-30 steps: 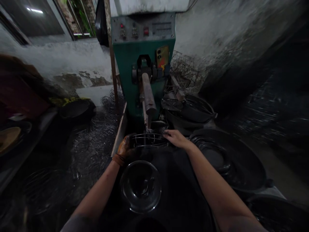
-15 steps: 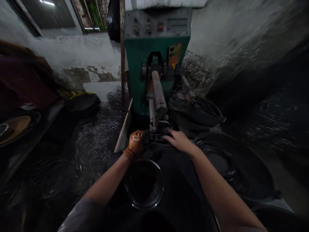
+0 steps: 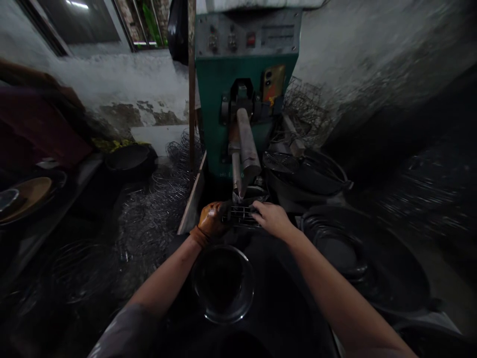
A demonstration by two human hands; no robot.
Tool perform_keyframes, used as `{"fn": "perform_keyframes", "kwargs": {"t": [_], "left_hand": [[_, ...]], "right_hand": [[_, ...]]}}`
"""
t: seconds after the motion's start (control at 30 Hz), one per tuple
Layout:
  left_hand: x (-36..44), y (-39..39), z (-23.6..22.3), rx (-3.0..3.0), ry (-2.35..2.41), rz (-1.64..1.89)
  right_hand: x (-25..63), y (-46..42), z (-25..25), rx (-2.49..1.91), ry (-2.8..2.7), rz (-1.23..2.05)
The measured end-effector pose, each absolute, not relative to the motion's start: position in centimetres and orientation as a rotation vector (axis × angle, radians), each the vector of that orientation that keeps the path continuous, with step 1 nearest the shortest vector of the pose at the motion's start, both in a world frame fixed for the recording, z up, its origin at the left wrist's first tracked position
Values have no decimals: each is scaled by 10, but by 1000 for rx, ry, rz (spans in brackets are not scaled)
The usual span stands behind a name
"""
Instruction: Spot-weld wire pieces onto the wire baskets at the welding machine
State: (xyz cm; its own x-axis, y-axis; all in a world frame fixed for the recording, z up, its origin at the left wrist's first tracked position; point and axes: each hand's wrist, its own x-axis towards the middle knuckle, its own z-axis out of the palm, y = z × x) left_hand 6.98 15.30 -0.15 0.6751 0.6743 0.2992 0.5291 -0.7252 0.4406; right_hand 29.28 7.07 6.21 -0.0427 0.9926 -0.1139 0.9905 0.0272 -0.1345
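Observation:
My left hand (image 3: 210, 223), in an orange-brown glove, grips the left side of a small wire basket (image 3: 241, 215). My bare right hand (image 3: 271, 218) holds the basket's right side with curled fingers. The basket sits tilted right under the tip of the metal arm (image 3: 246, 149) that sticks out of the green machine (image 3: 244, 74). Just below my hands stands a round metal bowl form (image 3: 223, 282).
Dark tubs (image 3: 367, 258) with wire parts stand at the right, one more tub (image 3: 309, 174) beside the machine. A heap of wire rings (image 3: 149, 219) lies at the left, next to a wooden post (image 3: 192, 89). A phone (image 3: 272, 82) is fixed to the machine.
The wire basket went from lying flat to tilted up under the machine's arm. Both hands closed in on its sides, and my view shifted left.

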Motion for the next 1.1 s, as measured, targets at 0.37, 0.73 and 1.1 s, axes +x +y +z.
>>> {"fn": "perform_keyframes", "kwargs": {"t": [0.37,0.73,1.1], "left_hand": [[76,173,-1,2582,1050,745],[84,181,-4,2550,1135,747],[83,183,-16,2524,1144,756]], "right_hand": [[305,109,60,-2047,-2268,161],[309,122,69,-2077,-2218,174],[313,125,64,-2014,-2251,146]]}}
